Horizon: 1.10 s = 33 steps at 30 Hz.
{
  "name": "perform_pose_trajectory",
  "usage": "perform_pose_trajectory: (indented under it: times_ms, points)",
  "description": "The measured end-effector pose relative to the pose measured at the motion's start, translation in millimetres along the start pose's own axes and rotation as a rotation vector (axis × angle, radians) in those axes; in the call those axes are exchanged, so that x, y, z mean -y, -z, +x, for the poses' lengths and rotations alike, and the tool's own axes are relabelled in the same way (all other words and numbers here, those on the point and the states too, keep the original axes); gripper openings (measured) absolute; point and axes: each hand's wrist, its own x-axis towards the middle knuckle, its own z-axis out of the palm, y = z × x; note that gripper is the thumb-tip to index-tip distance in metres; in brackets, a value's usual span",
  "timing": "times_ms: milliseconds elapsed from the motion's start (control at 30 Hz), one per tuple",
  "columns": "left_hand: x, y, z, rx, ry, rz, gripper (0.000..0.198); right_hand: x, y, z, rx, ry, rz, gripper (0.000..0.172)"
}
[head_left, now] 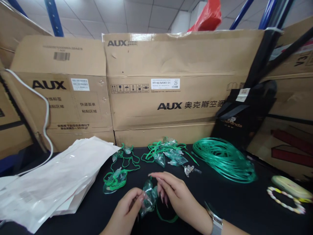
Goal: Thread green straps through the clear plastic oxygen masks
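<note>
On the near side of the mask heap [168, 153], a little left of it, I watch a clear green mask [148, 197] held between both hands. The left hand [129, 204] has thumb and fingers clamped on the mask's lower left edge, I judge to steady such a soft, slippery shell. The right hand [177, 191] comes in from the other side, index finger stretched over the mask's top, thumb just beneath, the other fingers curled. A short green end shows at that fingertip, but I cannot tell whether the two digits close on it. The wrist, with its watch [216, 222], lies low, probably to leave the fingertips free for fine work. A green strap [167, 221] loops loose below that hand.

Left of the heap I see another mask [114, 179] and then white bags [61, 176]; right of it, coiled tubing [223, 160]. I suspect this spread keeps each kind apart and within reach.
</note>
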Motion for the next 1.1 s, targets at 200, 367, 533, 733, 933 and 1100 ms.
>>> perform_pose_trajectory:
  times_ms: [200, 367, 533, 733, 933, 1100]
  points:
    - [0.2, -0.5, 0.5, 0.010, -0.001, 0.011, 0.030, 5.3, 1.1, 0.0, -0.043, -0.024, 0.042, 0.013]
    - [1.9, 0.2, -1.0, 0.012, -0.021, 0.047, 0.028, 5.9, 0.5, 0.8, -0.150, 0.038, -0.172, 0.017]
    - [0.4, -0.7, -1.4, 0.004, -0.018, 0.040, 0.027, 4.4, -1.8, 1.5, -0.123, 0.115, -0.179, 0.018]
    - [-0.9, -0.9, -1.7, 0.001, -0.023, 0.031, 0.027, 0.7, -2.0, -0.2, -0.091, 0.107, -0.135, 0.020]
    - [-1.1, 0.0, -0.7, 0.009, -0.011, 0.042, 0.028, 5.2, 3.8, -4.3, 0.035, 0.473, -0.586, 0.018]
    - [-2.7, 0.2, 0.1, 0.022, 0.004, 0.041, 0.029, 6.8, 2.5, -7.3, 0.081, 0.654, -0.882, 0.020]
